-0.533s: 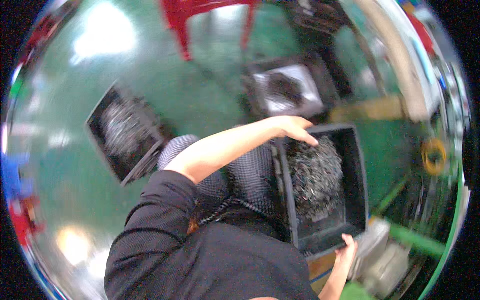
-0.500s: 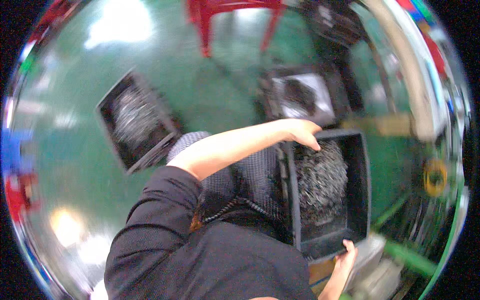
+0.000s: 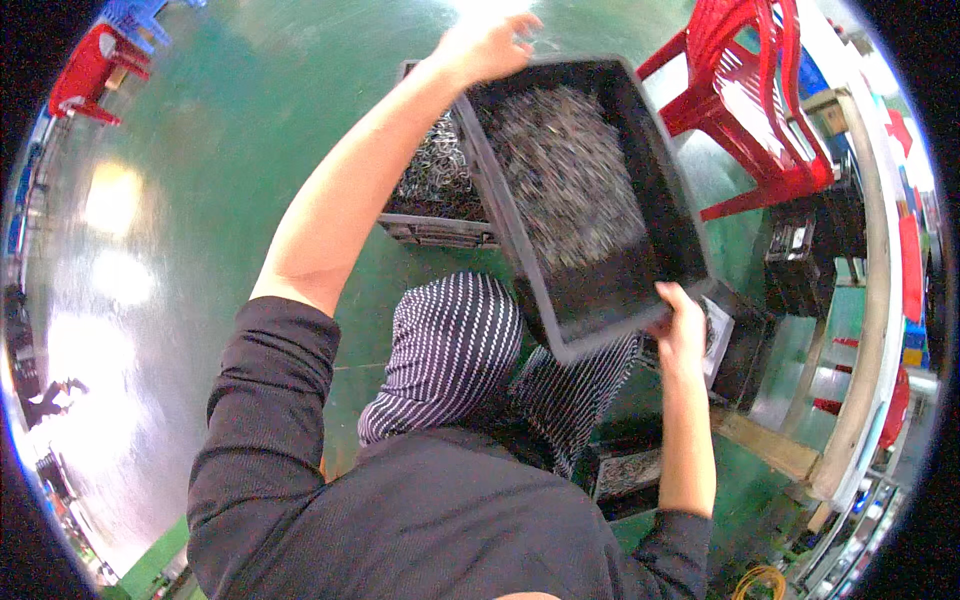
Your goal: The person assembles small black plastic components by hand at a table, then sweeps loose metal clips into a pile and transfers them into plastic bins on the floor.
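Above my knees a black plastic crate (image 3: 680, 215) is held tilted, its far end turned left. A blurred heap of small dark metal parts (image 3: 565, 165) fills much of it. My left hand (image 3: 490, 48) is at the crate's far left corner, its blurred fingertips showing beyond the rim. At the near right corner my right hand (image 3: 680, 325) grips the rim, thumb on top and fingers hidden underneath. Partly hidden behind the held crate, a second black crate (image 3: 435, 228) on the floor contains shiny small metal parts (image 3: 440, 160).
A red plastic chair (image 3: 740, 130) stands at the far right, beside dark crates (image 3: 790, 245). Near my right forearm are a black box with white lining (image 3: 718, 340) and a low crate of parts (image 3: 628, 472). A wooden beam (image 3: 755, 440) runs along the right.
My view has turned right. The held crate has swung from my right side to the front, over the floor crate. My left arm has stretched farther forward.
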The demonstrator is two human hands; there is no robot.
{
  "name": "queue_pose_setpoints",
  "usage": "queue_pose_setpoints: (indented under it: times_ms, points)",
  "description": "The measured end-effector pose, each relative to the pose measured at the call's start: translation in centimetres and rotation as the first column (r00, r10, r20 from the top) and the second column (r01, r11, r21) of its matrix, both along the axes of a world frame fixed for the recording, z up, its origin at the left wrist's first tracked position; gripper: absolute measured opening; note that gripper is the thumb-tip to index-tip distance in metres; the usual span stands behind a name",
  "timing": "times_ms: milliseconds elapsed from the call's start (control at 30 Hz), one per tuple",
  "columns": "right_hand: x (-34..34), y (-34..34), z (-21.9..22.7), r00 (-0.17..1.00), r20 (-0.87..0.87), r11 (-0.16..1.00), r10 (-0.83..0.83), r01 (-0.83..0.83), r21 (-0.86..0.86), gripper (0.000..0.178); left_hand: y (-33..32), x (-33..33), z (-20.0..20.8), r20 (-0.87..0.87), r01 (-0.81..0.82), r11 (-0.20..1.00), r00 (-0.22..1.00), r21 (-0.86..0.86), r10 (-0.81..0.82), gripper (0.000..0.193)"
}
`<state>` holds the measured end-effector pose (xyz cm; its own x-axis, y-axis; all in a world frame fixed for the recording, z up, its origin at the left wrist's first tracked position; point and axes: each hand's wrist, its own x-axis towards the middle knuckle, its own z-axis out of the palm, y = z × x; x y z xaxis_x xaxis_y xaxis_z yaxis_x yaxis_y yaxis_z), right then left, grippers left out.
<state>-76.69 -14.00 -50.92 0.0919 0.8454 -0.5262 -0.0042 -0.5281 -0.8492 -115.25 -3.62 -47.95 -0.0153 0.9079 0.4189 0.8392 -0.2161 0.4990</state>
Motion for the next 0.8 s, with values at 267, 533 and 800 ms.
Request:
queue_pose_setpoints:
  times_ms: [267, 533, 800]
  points:
    - [-14.0, 4.3, -10.6, 0.985, -0.146, 0.993, 0.089, -0.099, -0.060, 0.030, -8.5, -1.6, -15.4, 0.512, -0.455, 0.801, 0.616, -0.389, 0.599, 0.092]
    - [-11.2, 5.8, -1.5, 0.633, 0.687, 0.576, 0.356, -0.728, 0.372, 0.034, -8.5, -6.0, -13.1, 0.686, -0.230, 0.916, 0.609, -0.328, 0.399, 0.061]
    - [-18.8, 7.4, -9.9, 0.692, 0.643, 0.648, 0.328, -0.660, 0.381, 0.061, -7.2, -10.7, -13.8, 0.719, -0.123, 0.943, 0.619, -0.310, 0.317, 0.061]
